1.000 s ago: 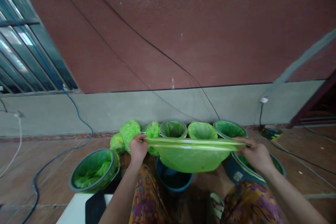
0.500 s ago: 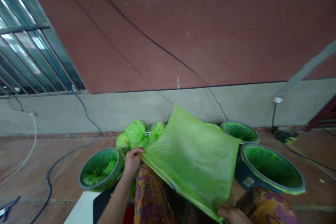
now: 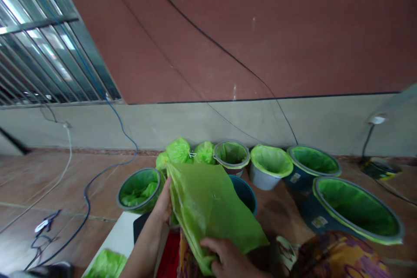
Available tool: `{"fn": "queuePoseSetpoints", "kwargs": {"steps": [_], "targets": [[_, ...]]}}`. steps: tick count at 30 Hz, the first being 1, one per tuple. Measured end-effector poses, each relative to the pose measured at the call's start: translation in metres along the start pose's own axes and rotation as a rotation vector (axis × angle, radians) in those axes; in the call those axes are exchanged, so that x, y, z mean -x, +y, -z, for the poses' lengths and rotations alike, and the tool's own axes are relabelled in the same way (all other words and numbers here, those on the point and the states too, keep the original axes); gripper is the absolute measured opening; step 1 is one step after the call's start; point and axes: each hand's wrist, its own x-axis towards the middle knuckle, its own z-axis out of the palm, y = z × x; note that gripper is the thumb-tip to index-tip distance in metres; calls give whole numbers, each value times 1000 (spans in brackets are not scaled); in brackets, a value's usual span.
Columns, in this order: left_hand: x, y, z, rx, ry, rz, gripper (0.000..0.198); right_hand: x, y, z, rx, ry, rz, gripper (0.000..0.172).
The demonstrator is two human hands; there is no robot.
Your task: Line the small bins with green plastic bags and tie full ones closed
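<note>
A green plastic bag (image 3: 211, 208) hangs slack in front of me, over my lap. My left hand (image 3: 163, 205) grips its upper left edge, fingers closed behind the film. My right hand (image 3: 228, 258) pinches the bag's lower edge near the bottom of the view. Just behind the bag stands an unlined blue bucket (image 3: 245, 192), partly hidden by the bag.
Several bag-lined buckets stand on the tiled floor: one at left (image 3: 140, 189), a small one (image 3: 232, 155), a white one (image 3: 270, 167) and two large ones (image 3: 312, 165) (image 3: 356, 208) at right. Tied green bags (image 3: 179, 151) lie by the wall. Cables (image 3: 97, 173) cross the floor at left.
The bag was stretched wide between both hands, then swung up and now hangs slack. My right hand dropped from the bag's right end to its lower edge. The view turned left.
</note>
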Motion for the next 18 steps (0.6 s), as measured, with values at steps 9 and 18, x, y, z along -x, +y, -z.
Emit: {"fn": "queuePoseSetpoints", "kwargs": {"steps": [9, 18], "targets": [[64, -45, 33, -62, 106, -40, 37, -40, -32, -47, -175, -224, 205, 36], [97, -43, 65, -105, 166, 42, 43, -92, 77, 54, 143, 588, -307, 77]]}}
